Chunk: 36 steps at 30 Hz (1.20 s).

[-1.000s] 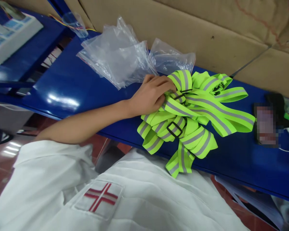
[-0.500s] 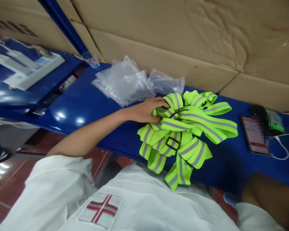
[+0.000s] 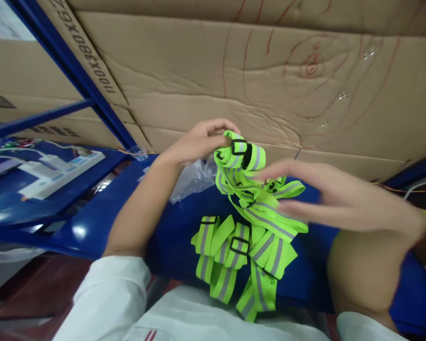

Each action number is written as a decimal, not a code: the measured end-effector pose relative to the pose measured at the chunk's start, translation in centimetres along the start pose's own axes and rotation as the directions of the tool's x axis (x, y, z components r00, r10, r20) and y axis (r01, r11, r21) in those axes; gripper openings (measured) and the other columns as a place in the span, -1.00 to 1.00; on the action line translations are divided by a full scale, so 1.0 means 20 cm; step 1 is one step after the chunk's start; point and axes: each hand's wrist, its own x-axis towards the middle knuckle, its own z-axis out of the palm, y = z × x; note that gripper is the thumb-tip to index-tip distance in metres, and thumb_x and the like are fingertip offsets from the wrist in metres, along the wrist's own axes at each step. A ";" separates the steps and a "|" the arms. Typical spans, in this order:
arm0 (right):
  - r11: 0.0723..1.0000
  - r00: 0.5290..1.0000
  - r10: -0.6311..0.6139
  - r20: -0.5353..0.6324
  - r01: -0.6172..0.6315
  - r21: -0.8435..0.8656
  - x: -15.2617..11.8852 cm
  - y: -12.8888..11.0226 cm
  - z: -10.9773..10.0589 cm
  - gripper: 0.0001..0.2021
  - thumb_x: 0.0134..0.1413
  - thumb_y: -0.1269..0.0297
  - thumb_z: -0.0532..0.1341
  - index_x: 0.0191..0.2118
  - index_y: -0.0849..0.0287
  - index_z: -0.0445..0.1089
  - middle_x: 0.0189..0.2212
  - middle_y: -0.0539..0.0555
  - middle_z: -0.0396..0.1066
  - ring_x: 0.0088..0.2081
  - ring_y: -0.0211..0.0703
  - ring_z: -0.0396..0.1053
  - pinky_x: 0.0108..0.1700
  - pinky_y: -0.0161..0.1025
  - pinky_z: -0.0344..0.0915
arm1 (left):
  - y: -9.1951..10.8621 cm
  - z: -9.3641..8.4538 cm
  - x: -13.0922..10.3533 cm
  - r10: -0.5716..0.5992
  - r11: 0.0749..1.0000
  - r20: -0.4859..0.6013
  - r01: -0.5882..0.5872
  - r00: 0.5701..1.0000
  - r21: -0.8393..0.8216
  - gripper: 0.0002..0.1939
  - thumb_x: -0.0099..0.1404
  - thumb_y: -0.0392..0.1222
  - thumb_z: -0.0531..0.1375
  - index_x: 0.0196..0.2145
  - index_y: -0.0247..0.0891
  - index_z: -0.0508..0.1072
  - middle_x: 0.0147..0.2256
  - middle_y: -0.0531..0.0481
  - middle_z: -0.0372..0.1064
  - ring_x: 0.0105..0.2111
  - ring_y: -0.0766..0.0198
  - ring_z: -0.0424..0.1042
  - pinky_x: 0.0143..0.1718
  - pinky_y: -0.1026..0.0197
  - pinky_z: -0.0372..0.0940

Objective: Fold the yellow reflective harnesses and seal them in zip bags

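Observation:
My left hand [image 3: 202, 142] is closed on a bundle of yellow-green reflective straps [image 3: 236, 161], raised a little off the table. Each strap has a grey stripe, and black buckles show on some. From the right comes my right hand [image 3: 323, 194], smeared by motion, thumb and fingers apart beside the tangled straps; whether it touches them I cannot tell. Nearer my body lies a second heap of the same straps [image 3: 220, 255], partly over the table's front edge, with a black slide buckle [image 3: 240, 245] on top.
Clear plastic bags [image 3: 195, 180] lie behind my left forearm on the blue table [image 3: 177, 237]. A white power strip [image 3: 64, 175] with plugs sits at the left. Large cardboard [image 3: 184, 61] stands along the back, beside a blue metal post [image 3: 74, 71].
My left hand has lifted part of the straps up and away from me. My right hand has come in from the lower right to the straps. The view has tilted upward.

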 end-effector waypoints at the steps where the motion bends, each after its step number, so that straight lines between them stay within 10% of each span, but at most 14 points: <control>1: 0.999 0.990 -0.017 0.140 0.023 -0.043 0.06 0.03 0.01 -0.45 0.31 -0.05 0.27 0.32 0.01 0.33 0.23 0.14 0.42 0.21 0.06 0.43 0.26 0.04 0.41 | 0.04 0.02 0.02 0.013 0.999 -0.010 -0.013 1.000 -0.036 -0.73 0.15 -0.30 0.29 -0.16 -0.22 0.53 -0.31 0.04 0.48 -0.41 0.35 0.36 -0.35 0.29 0.22; 3: 0.982 0.997 0.080 -0.009 -0.080 -0.170 0.19 0.11 0.06 -0.33 0.29 0.05 0.30 0.41 0.13 0.19 0.38 0.27 0.22 0.40 0.25 0.19 0.39 0.28 0.20 | 0.10 0.05 0.06 0.050 0.995 0.003 -0.049 0.999 -0.087 -0.68 0.14 -0.36 0.24 -0.12 -0.19 0.46 -0.34 0.09 0.42 -0.45 0.38 0.31 -0.37 0.29 0.20; 6: 1.000 0.998 -0.010 0.062 0.011 -0.013 0.34 0.23 0.10 -0.17 0.19 0.04 0.39 0.46 0.10 0.07 0.39 0.26 0.22 0.41 0.25 0.19 0.41 0.23 0.18 | 0.12 0.06 0.13 0.122 0.992 0.067 -0.119 0.990 -0.052 -0.68 0.19 -0.37 0.14 -0.09 -0.16 0.40 -0.31 0.11 0.37 -0.39 0.35 0.32 -0.31 0.27 0.25; 13: 0.997 0.999 0.043 0.031 -0.045 0.057 0.37 0.33 0.01 -0.57 0.26 -0.13 0.30 -0.03 0.14 0.50 -0.08 0.16 0.56 -0.05 0.09 0.49 0.03 -0.03 0.35 | 0.11 -0.09 0.16 0.256 0.869 0.347 -0.372 0.902 0.327 -0.68 0.44 -0.12 0.16 0.11 -0.14 0.42 0.08 -0.07 0.47 0.09 0.13 0.43 0.08 0.16 0.35; 19: 0.984 0.996 0.086 0.034 -0.090 0.153 0.33 0.29 0.00 -0.64 0.27 -0.09 0.32 -0.27 0.16 0.47 -0.37 0.02 0.49 -0.33 -0.15 0.38 -0.22 -0.19 0.24 | 0.16 -0.01 0.07 0.274 0.712 0.490 -0.517 0.827 0.475 -0.28 0.32 -0.03 0.34 0.36 -0.09 0.22 0.34 -0.08 0.25 0.32 -0.07 0.28 0.28 -0.02 0.27; 24: 0.960 0.998 0.059 0.028 -0.064 0.273 0.30 0.28 -0.04 -0.68 0.23 -0.01 0.37 -0.09 0.11 0.47 -0.17 0.04 0.52 -0.19 -0.13 0.41 -0.14 -0.20 0.30 | 0.21 0.04 0.06 0.085 0.668 0.413 -0.360 0.907 0.652 -0.50 0.29 0.11 0.34 0.11 -0.12 0.44 -0.07 0.03 0.56 -0.15 0.14 0.52 -0.17 0.20 0.29; 29: 0.960 0.998 0.043 0.037 -0.052 0.276 0.30 0.30 -0.04 -0.74 0.26 0.04 0.35 -0.10 0.11 0.45 -0.18 0.05 0.48 -0.18 -0.13 0.39 -0.11 -0.19 0.30 | 0.22 0.00 0.06 -0.031 0.644 0.358 -0.255 0.933 0.722 -0.64 0.32 0.13 0.27 -0.17 -0.23 0.51 -0.40 0.05 0.47 -0.40 0.25 0.41 -0.36 0.24 0.17; 32: 0.965 0.999 0.034 0.028 -0.040 0.259 0.31 0.31 -0.03 -0.75 0.26 0.05 0.35 -0.11 0.10 0.44 -0.16 0.04 0.48 -0.15 -0.11 0.39 -0.07 -0.16 0.30 | 0.19 0.00 0.08 0.071 0.664 0.356 -0.310 0.932 0.680 -0.51 0.28 0.07 0.32 0.08 -0.23 0.46 -0.03 -0.08 0.54 -0.05 0.10 0.51 -0.09 0.16 0.33; 36: 0.953 0.997 0.059 0.039 -0.068 0.294 0.30 0.32 -0.03 -0.68 0.21 -0.04 0.38 -0.16 0.09 0.43 -0.25 0.01 0.44 -0.20 -0.12 0.37 -0.11 -0.16 0.29 | 0.17 0.02 0.09 0.166 0.779 0.544 -0.448 0.823 0.439 -0.15 0.28 -0.09 0.35 0.42 -0.09 0.09 0.42 -0.09 0.15 0.37 0.07 0.23 0.28 0.12 0.24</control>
